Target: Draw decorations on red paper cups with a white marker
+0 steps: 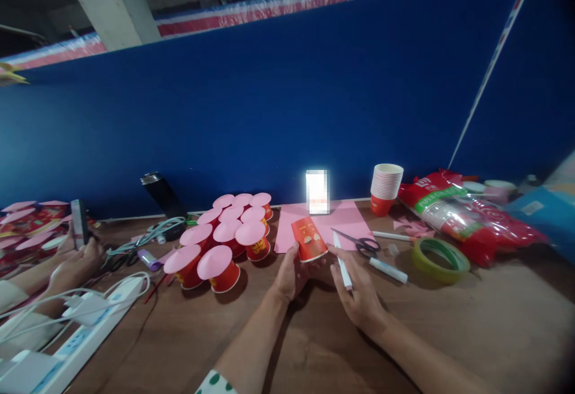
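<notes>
Left hand: my left hand [291,275] has its fingers clamped on a red paper cup [309,239], thumb at the near side, the cup tilted with its mouth turned down toward my palm.
Right hand: my right hand [357,289] has its fingers closed round a white marker pen [342,260], the tip pointing up toward the cup.
Cup's place: held just above the worktop [471,322], at the near edge of a pink paper sheet [348,217].
Beside my right hand: black-handled scissors [362,242] and a second white marker [387,269] lie on the wood, with a green tape roll [440,256] farther right.
Left of me: a cluster of upturned red cups capped with pink paper discs [224,244].
Back edge: a stack of paper cups [386,189] and a bagged sleeve of cups [467,217] against the blue wall.
Far left: another person's hand [76,262] holds a phone [79,221], near a white power strip [81,328].
</notes>
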The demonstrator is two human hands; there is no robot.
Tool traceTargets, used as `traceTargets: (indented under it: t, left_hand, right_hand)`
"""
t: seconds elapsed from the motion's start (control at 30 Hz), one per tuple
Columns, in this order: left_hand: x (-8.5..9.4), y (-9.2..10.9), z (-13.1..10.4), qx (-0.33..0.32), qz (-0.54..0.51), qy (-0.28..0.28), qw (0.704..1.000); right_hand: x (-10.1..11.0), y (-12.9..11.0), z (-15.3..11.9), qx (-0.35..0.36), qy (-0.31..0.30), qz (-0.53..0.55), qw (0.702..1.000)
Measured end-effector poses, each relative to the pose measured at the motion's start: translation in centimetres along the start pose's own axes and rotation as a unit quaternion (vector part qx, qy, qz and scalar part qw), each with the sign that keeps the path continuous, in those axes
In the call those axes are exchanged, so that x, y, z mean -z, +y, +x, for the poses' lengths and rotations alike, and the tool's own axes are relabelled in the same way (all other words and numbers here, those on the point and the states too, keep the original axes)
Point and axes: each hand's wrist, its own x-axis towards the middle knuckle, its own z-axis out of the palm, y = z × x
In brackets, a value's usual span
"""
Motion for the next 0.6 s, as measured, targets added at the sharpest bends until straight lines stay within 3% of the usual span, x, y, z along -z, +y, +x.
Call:
traceTargets:
  t: [0.6]
  left_hand:
    - [-0.36,0.14,-0.15,-0.007,-0.008,-0.006,1.000]
  right_hand:
    - [0.12,-0.24,-0.05,0.002,-0.005,0.013,1.000]
